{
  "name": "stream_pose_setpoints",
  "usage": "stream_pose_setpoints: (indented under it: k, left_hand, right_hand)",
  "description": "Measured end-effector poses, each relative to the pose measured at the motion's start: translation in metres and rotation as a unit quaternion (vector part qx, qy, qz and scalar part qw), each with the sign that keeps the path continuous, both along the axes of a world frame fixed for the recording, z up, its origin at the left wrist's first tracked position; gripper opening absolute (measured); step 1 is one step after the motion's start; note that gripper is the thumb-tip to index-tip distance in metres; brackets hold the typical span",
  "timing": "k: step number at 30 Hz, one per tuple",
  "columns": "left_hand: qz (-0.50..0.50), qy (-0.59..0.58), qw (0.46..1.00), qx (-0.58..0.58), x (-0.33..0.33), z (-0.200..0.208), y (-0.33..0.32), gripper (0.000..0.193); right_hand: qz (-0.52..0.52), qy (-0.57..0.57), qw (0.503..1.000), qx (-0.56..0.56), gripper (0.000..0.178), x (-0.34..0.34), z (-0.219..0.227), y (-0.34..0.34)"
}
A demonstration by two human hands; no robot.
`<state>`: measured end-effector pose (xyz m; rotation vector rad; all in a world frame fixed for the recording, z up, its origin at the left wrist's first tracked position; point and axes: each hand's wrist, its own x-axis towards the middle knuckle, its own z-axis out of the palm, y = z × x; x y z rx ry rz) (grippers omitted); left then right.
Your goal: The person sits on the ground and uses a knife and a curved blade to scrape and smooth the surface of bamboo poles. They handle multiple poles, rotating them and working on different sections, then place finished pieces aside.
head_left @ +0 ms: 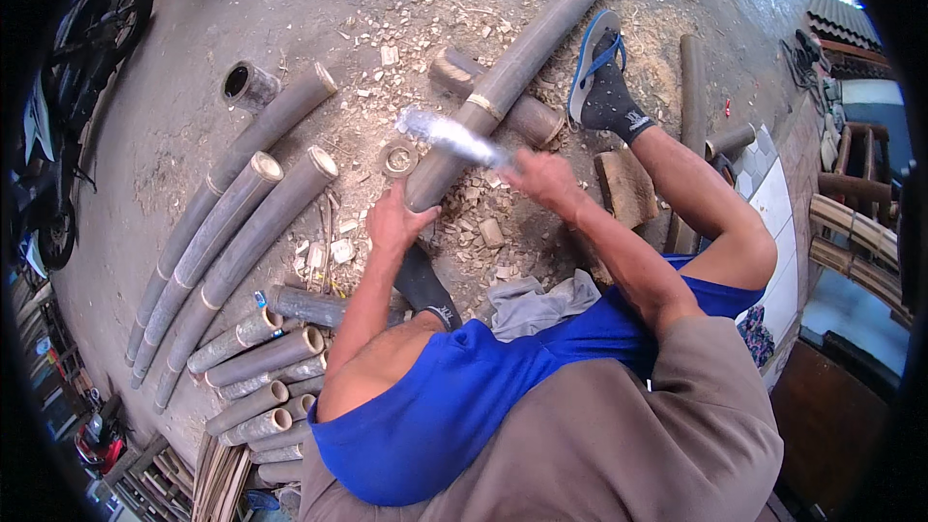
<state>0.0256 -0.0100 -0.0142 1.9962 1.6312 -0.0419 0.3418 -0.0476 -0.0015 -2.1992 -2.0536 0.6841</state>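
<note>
In the head view a long bamboo pole runs from the far right corner of the concrete floor down toward the person, its near cut end lying between the two hands. It rests across a short log that lies crosswise under it. The left hand is pressed against the near end of the pole, fingers curled around its left side. The right hand is closed in a fist around the handle of a blade, which is blurred and points left across the pole, just above its near end. The right foot, in a dark sock and blue sandal, is planted just right of the pole, far from the body; the left foot in a dark sock sits near the pole's cut end. Wood chips litter the floor around the pole. To the left lie three long poles side by side, and nearer, a stack of short cut pieces. A short upright bamboo ring stands far left. A grey cloth lies near the knees. A motorbike stands at the far left edge.
</note>
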Motion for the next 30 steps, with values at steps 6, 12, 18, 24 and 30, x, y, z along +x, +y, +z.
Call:
stream_pose_setpoints:
  k: [6, 12, 18, 24, 30]
  left_hand:
    - [0.0, -0.01, 0.999, 0.042, 0.006, -0.001, -0.011, 0.095]
    - [-0.009, -0.053, 0.998, 0.012, 0.006, -0.004, -0.005, 0.096]
    - [0.0, -0.096, 0.995, -0.001, 0.001, -0.001, -0.005, 0.096]
    - [0.025, -0.114, 0.989, -0.086, -0.005, -0.005, 0.003, 0.095]
    - [0.01, 0.013, 0.998, 0.059, 0.011, 0.0, -0.025, 0.098]
  right_hand:
    - [0.057, 0.0, 0.998, -0.013, 0.072, 0.007, 0.012, -0.003]
    - [-0.12, 0.046, 0.991, 0.044, 0.068, 0.031, -0.022, -0.004]
    - [-0.111, 0.042, 0.993, -0.013, 0.073, 0.027, 0.001, -0.001]
    - [0.027, 0.014, 1.0, -0.004, 0.071, 0.011, 0.003, -0.007]
    - [-0.008, 0.017, 1.0, -0.005, 0.071, 0.009, 0.003, -0.005]
